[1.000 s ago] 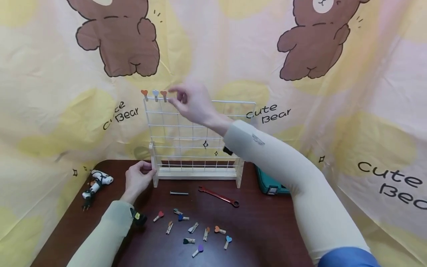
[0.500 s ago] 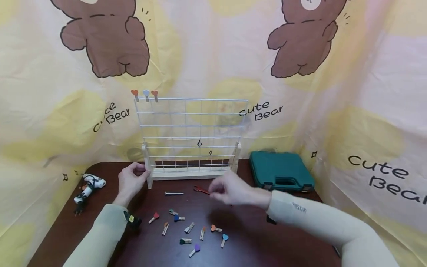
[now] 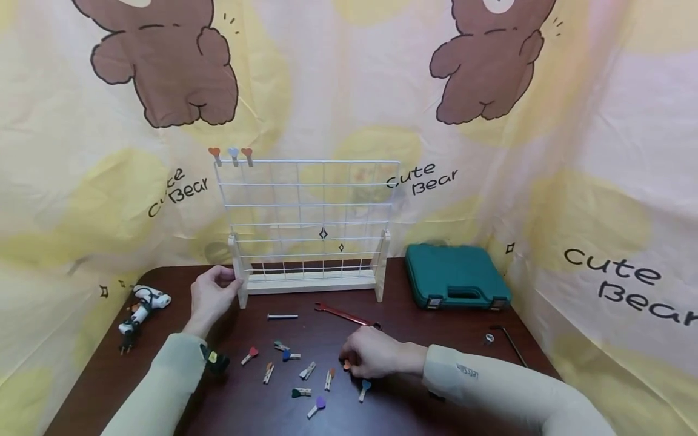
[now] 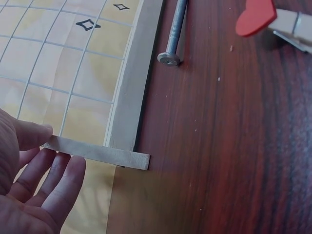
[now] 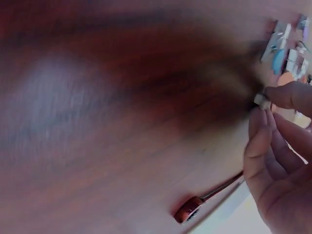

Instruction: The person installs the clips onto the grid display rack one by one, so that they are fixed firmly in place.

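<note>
My left hand (image 3: 208, 300) pinches the left wooden upright (image 4: 102, 152) of a white wire grid rack (image 3: 311, 283), thumb on one side and fingers on the other. On the tabletop my right hand (image 3: 376, 352) pinches a small wooden clothespin (image 5: 262, 101) with an orange heart (image 3: 346, 365); the hand hides most of it in the head view. Close by lie a blue-heart clothespin (image 3: 365, 387) and another clothespin (image 3: 329, 379) with an orange heart. Three heart clothespins, orange, pale blue and orange-red (image 3: 247, 154), stand clipped on the rack's top wire at its left end.
Several more heart clothespins, among them a purple one (image 3: 316, 407), lie scattered in front. Behind them are a bolt (image 3: 282, 316) and a red wrench (image 3: 346, 314). A green case (image 3: 457, 275) stands right, a hex key (image 3: 509, 342) before it. A white corded tool (image 3: 143, 310) lies left.
My right hand has come down from the rack's top wire to the table and taken hold of an orange-heart clothespin. My left hand has stayed at the upright. The head view has shifted slightly.
</note>
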The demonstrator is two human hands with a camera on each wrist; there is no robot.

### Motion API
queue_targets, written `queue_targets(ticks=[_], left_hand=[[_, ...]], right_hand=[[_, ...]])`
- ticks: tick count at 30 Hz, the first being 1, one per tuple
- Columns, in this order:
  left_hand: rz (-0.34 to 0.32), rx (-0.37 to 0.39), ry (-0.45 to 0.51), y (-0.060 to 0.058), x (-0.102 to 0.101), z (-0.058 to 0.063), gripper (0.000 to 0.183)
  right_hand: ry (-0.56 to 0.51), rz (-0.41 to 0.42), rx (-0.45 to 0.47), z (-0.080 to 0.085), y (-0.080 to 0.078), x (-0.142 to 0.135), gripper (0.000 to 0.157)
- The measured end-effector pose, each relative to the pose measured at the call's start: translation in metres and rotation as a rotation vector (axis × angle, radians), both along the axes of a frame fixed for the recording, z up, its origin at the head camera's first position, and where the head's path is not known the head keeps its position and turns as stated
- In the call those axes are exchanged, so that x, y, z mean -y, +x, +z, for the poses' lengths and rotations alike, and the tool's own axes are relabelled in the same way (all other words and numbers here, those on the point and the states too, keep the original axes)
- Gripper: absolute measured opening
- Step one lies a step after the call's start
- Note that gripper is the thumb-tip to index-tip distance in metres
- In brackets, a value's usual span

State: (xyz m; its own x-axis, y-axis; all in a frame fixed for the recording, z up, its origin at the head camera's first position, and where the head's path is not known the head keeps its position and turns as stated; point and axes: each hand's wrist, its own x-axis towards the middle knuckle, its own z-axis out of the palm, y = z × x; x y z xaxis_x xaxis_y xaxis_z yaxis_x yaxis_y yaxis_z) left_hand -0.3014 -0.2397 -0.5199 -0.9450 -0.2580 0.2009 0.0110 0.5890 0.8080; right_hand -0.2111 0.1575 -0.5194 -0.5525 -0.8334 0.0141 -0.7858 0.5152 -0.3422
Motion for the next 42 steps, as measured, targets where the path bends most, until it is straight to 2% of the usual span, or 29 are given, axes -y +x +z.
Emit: queue_targets(ticks=[3,5,9,12,15,19,23,27,30,33,35,38,42], left_hand=[[0.001,-0.003,0.001,0.000,-0.002,-0.001,0.024],[-0.004,-0.011,0.002,0.000,-0.002,-0.001,0.024],[-0.007,-0.034,-0.004,0.000,-0.002,0.001,0.024],[0.002,-0.040,-0.010,0.000,0.000,0.002,0.023],[0.006,-0.045,-0.012,0.000,0.004,0.001,0.022],[-0.002,-0.063,-0.011,0.000,0.006,0.000,0.020],[-0.002,-0.072,-0.009,-0.001,0.005,-0.001,0.019],[-0.014,-0.068,-0.011,-0.002,0.003,0.000,0.020],[-0.012,-0.070,-0.011,-0.003,0.003,0.000,0.019],[-0.001,-0.071,-0.008,-0.004,0.005,0.000,0.019],[0.000,-0.066,-0.005,-0.004,0.005,0.000,0.019],[-0.011,-0.055,0.003,-0.004,0.005,-0.001,0.020],[-0.012,-0.048,0.015,-0.004,0.004,-0.002,0.019]], right_hand=[[0.048,0.017,-0.039,0.003,-0.002,0.002,0.013],[0.049,-0.003,-0.019,0.006,-0.004,0.002,0.013],[-0.036,-0.062,-0.003,0.024,-0.016,0.002,0.013],[-0.134,-0.076,-0.031,0.057,-0.030,0.008,0.018],[-0.220,-0.073,-0.056,0.101,-0.046,0.020,0.018],[-0.298,-0.107,0.021,0.161,-0.065,0.041,0.011],[-0.420,-0.145,0.033,0.212,-0.084,0.067,0.016],[-0.531,-0.212,0.076,0.257,-0.099,0.090,0.019],[-0.593,-0.234,0.119,0.284,-0.111,0.108,0.019],[-0.630,-0.235,0.057,0.302,-0.127,0.124,0.018],[-0.639,-0.265,0.006,0.311,-0.138,0.134,0.016],[-0.628,-0.360,-0.036,0.319,-0.151,0.143,0.014],[-0.597,-0.498,-0.010,0.324,-0.162,0.153,0.015]])
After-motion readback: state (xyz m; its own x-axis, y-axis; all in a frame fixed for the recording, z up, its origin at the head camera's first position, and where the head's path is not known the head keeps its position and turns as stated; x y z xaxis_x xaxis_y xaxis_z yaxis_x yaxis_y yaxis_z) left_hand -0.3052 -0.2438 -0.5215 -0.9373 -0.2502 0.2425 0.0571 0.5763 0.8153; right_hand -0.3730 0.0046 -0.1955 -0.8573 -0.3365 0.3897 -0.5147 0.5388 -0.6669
